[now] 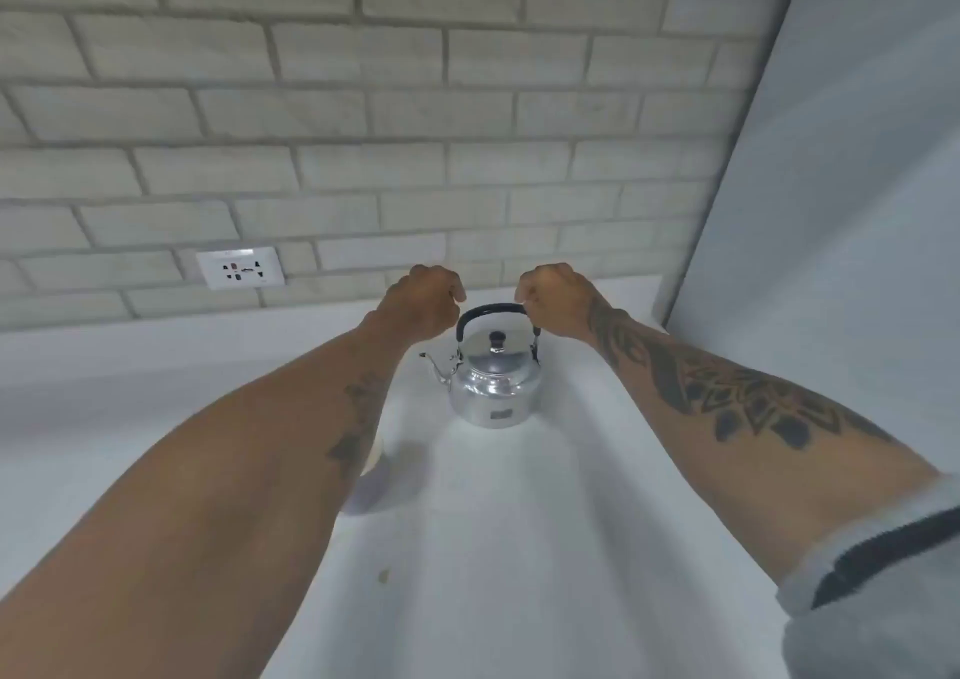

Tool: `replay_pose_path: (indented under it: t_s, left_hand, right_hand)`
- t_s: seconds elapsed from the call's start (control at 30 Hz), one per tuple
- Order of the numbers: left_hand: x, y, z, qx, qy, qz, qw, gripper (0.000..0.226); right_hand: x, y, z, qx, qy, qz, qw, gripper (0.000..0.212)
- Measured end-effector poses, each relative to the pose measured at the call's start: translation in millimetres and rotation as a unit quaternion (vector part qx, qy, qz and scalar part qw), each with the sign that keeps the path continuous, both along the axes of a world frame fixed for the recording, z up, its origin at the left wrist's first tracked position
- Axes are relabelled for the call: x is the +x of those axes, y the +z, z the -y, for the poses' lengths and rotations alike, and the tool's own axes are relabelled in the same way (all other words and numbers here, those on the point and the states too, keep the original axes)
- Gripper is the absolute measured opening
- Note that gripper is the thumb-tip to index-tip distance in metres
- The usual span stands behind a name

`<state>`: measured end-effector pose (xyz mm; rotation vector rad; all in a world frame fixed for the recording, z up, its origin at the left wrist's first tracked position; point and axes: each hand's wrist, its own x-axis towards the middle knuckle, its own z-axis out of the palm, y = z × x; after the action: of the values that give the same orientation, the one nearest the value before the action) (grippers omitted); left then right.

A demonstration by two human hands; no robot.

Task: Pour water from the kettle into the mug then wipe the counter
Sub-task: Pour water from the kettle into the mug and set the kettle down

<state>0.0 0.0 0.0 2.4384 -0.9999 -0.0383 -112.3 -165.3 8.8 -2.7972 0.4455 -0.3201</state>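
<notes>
While the shiny kettle (493,385) sat on the white table (519,548), both hands hung over it. The right hand (558,299) was curled by its black handle (491,310). The left hand (423,304) was a fist holding nothing.

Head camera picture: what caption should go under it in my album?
Two hands, left and right, reach over a shiny kettle on a white counter.

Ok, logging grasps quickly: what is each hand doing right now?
Left hand: closed fist, holding nothing visible.
Right hand: closed at the shiny metal kettle's black handle; contact unclear.
</notes>
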Motion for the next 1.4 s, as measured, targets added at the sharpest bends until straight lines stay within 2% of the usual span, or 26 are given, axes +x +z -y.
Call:
replay_pose_path:
  t_s: [0.1,0.3,0.47,0.63,0.73,1.07,1.17,1.27,1.4]
  left_hand:
    - [10.2,-13.9,15.2,0.019,0.02,-0.024,0.999,0.031]
    - [29.9,-38.8,39.1,0.062,0.013,-0.009,0.998,0.049]
    - [38.2,-49.6,53.6,0.084,-0.013,-0.046,0.995,0.048]
    - [40.0,-58.3,60.3,0.07,-0.017,-0.029,0.997,0.02]
    - [38.7,-56.6,60.8,0.051,-0.011,-0.025,0.998,0.015]
    - [30.1,-42.0,43.0,0.027,-0.035,-0.057,0.997,0.017]
    - [24.5,-26.4,27.6,-0.004,-0.057,-0.053,0.997,0.013]
    - [19.2,-7.5,9.0,-0.03,-0.072,-0.047,0.996,0.007]
    - [11.0,11.6,-22.5,-0.078,-0.08,-0.057,0.992,0.006]
  right_hand:
    - [17.1,-13.7,14.7,0.021,-0.018,-0.017,0.999,0.038]
    - [49.7,-43.2,32.6,0.035,-0.011,-0.056,0.998,0.051]
    - [63.1,-54.7,37.6,0.047,-0.009,-0.065,0.997,0.031]
    - [65.3,-58.9,42.1,0.074,-0.015,-0.061,0.995,0.013]
    - [64.9,-59.2,44.0,0.102,-0.013,-0.052,0.993,0.009]
    - [53.7,-56.0,30.5,0.218,0.015,0.053,0.974,0.01]
    - [48.1,-44.1,20.0,0.277,0.037,0.109,0.954,0.005]
    - [41.1,-26.0,7.9,0.333,0.076,0.14,0.929,0.015]
    - [32.3,-2.4,-13.8,0.36,0.13,0.18,0.906,0.023]
